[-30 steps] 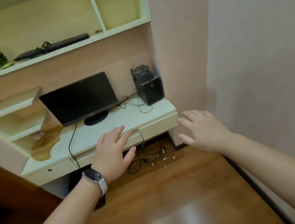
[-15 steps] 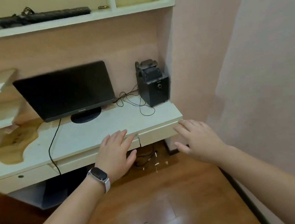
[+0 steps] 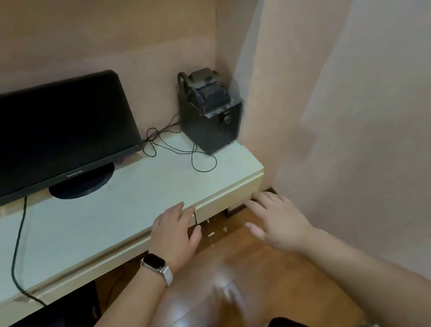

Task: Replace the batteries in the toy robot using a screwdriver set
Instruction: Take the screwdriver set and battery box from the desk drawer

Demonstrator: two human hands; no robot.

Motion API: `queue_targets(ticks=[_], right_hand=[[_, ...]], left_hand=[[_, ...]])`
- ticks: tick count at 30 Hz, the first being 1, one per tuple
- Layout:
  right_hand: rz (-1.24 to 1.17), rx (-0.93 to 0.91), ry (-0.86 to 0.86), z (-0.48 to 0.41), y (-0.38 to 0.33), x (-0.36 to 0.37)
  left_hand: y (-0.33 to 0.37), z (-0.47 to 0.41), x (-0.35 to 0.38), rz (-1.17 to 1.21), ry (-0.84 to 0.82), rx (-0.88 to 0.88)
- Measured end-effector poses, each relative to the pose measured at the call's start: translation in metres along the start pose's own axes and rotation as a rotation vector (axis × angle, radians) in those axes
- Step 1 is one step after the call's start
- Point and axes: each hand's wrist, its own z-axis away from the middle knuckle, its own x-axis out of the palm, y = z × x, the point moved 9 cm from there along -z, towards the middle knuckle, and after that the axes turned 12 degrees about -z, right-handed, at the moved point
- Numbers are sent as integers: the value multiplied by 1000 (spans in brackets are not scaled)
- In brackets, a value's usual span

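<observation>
Well apart, both hands empty, fingers spread: left hand [image 3: 174, 230] over desk edge [image 3: 137, 238], right hand [image 3: 276, 220] below drawer front [image 3: 228, 201]

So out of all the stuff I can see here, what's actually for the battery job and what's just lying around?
For the job:
- left hand and right hand, both open and empty
- the right-hand desk drawer they reach toward, probably
- no toy robot, batteries or screwdriver set in view

Just lying about:
- monitor
- black speaker with gear on top
- loose cables
- small bits on the floor
</observation>
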Motion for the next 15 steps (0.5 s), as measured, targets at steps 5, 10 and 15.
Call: queue_targets(ticks=[5, 10, 15], right_hand=[[-5, 42, -35, -31, 25, 16], [-54, 92, -67, -57, 62, 37], [-97, 87, -127, -93, 109, 60]], left_hand=[[-8, -25, 29, 93, -60, -41], [2, -42, 55, 65, -125, -15], [21, -62, 87, 77, -253, -53]])
